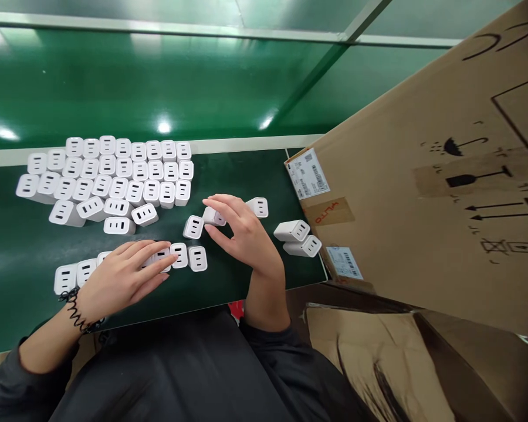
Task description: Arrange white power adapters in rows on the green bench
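Note:
My right hand [240, 231] has a white wall charger [213, 217] between its thumb and fingers, just above the green table. Close to its left stands another charger [193, 227]. My left hand [127, 269], a black coiled band round its wrist, lies with fingers stretched over a front row of chargers and hides several of them. At that row's right end two chargers, one [179, 255] by the left fingertips and one [198, 258] beyond, show their slotted faces. Just past my right hand is a further charger [258, 207], partly covered by the fingers.
Several rows of upright white chargers [107, 165] fill the table's back left. Two chargers [293, 230] lie at the right edge of the green table [242, 281]. A large cardboard box [405, 176] rises on the right, with an open carton [374, 351] below. A green panel [158, 88] stands behind.

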Motion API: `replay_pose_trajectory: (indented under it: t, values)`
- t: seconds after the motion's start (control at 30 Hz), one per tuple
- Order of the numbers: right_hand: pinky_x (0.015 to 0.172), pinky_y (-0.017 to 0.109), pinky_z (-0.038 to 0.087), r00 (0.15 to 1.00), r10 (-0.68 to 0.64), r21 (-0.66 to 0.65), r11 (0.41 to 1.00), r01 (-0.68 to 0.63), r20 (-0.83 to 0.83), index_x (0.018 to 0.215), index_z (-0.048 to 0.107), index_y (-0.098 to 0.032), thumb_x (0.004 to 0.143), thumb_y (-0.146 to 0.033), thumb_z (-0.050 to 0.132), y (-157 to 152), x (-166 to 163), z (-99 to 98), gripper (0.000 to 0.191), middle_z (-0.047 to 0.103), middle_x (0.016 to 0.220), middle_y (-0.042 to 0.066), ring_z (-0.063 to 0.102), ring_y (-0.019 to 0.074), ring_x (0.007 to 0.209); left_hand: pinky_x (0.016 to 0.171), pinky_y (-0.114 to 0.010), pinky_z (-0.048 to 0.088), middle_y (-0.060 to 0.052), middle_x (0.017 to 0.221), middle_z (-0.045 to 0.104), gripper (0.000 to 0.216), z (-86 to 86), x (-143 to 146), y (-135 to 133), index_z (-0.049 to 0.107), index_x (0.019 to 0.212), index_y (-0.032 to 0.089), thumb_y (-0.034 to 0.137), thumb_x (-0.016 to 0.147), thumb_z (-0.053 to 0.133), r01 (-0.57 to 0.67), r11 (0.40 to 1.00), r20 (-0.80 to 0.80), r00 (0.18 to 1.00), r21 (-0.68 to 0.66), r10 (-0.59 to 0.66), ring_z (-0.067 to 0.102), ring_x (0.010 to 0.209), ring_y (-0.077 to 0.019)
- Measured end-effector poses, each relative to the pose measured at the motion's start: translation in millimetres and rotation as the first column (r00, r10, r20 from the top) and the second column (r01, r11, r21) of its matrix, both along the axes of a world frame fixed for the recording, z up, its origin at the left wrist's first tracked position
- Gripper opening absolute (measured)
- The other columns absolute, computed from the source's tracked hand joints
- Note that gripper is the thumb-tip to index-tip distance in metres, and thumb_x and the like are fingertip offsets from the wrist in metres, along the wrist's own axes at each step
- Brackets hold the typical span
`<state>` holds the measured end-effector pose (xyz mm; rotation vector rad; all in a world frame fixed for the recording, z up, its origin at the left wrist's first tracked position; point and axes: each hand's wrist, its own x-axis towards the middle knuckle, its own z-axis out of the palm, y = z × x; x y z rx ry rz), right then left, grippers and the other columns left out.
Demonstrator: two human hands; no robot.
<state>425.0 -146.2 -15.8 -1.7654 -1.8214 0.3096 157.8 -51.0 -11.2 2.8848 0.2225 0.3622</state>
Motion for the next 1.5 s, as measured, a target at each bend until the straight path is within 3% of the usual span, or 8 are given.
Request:
replay_pose_trajectory:
  t: [0.13,0.27,0.7,0.9,1.07,1.23,1.37,1.5]
  values:
    - [0.119,0.047,0.034,0.993,0.117,0.006,0.993,-0.117,0.031,0.132,0.055,-0.022,0.098,-0.037,0.053,2,-8,-0.3,0.038,0.062,0.135,0.007,0.047,0.0247,0.137,0.091,-0.037,0.054,-0.009,0.132,0.065,0.038,-0.8,0,0,0.058,0.132,0.021,0.026,0.095,0.059,0.006,1.0,0.003,1.0,0.01,-0.006,0.064,0.112,-0.024]
    - [0.123,0.052,0.024,0.987,0.143,-0.035,0.99,-0.14,0.08,0.128,0.059,-0.024,0.098,-0.038,0.054,4,-14,-3.2,0.033,0.064,0.133,0.005,0.043,0.0261,0.141,0.091,-0.039,0.055,-0.009,0.133,0.065,0.037,-1.1,0,0,0.058,0.132,0.021,0.028,0.096,0.058,0.006,1.0,-0.005,1.0,0.018,-0.005,0.064,0.112,-0.0243]
    - [0.122,0.051,0.025,0.987,0.14,-0.026,0.99,-0.139,0.08,0.125,0.061,-0.025,0.099,-0.035,0.052,4,-17,-2.5,0.029,0.067,0.129,0.003,0.047,0.0251,0.138,0.089,-0.037,0.055,-0.009,0.13,0.066,0.034,1.0,1,0,0.059,0.129,0.02,0.028,0.096,0.057,0.002,1.0,0.011,1.0,-0.007,-0.001,0.065,0.111,-0.0239]
    - [0.122,0.052,0.024,0.991,0.113,-0.032,0.993,-0.111,0.069,0.124,0.061,-0.025,0.099,-0.035,0.051,5,-17,-2.0,0.028,0.067,0.129,0.003,0.046,0.0254,0.139,0.095,-0.037,0.053,-0.01,0.133,0.064,0.045,-0.1,0,0,0.052,0.139,0.019,0.032,0.096,0.057,-0.012,0.999,-0.019,1.0,-0.043,0.011,0.063,0.116,-0.0242]
    - [0.119,0.054,0.029,0.998,0.007,-0.01,1.0,-0.006,0.058,0.122,0.062,-0.025,0.097,-0.032,0.052,4,-8,-2.7,0.027,0.069,0.125,0.004,0.05,0.0273,0.135,0.097,-0.039,0.053,-0.012,0.134,0.063,0.054,0.3,-1,-1,0.044,0.145,0.02,0.038,0.096,0.057,-0.036,0.997,-0.021,0.999,-0.068,0.034,0.063,0.117,-0.0253]
    - [0.114,0.055,0.037,0.995,-0.094,0.001,0.996,0.094,0.039,0.124,0.061,-0.025,0.097,-0.037,0.052,2,3,-1.8,0.031,0.067,0.125,0.008,0.052,0.0301,0.132,0.093,-0.037,0.055,-0.014,0.131,0.064,0.061,7.8,-1,0,0.039,0.146,0.02,0.035,0.092,0.064,-0.044,0.983,0.111,0.992,-0.18,0.065,0.064,0.113,-0.0246]
    - [0.111,0.052,0.041,0.966,-0.256,0.092,0.963,0.252,0.034,0.135,0.054,-0.022,0.096,-0.042,0.051,-6,18,1.1,0.043,0.062,0.134,0.011,0.052,0.0304,0.132,0.092,-0.035,0.056,-0.011,0.119,0.069,0.052,12.4,-5,1,0.046,0.14,0.021,0.013,0.091,0.06,-0.037,0.916,0.288,0.944,-0.4,0.164,0.066,0.109,-0.0212]
    - [0.11,0.057,0.04,0.909,-0.412,0.071,0.91,0.408,0.066,0.135,0.055,-0.023,0.094,-0.045,0.053,-16,37,-1.7,0.047,0.059,0.137,0.012,0.05,0.0338,0.132,0.09,-0.035,0.056,-0.009,0.112,0.071,0.044,11.3,-11,1,0.053,0.134,0.021,0.009,0.092,0.054,-0.042,0.818,0.36,0.884,-0.573,0.297,0.067,0.103,-0.0194]
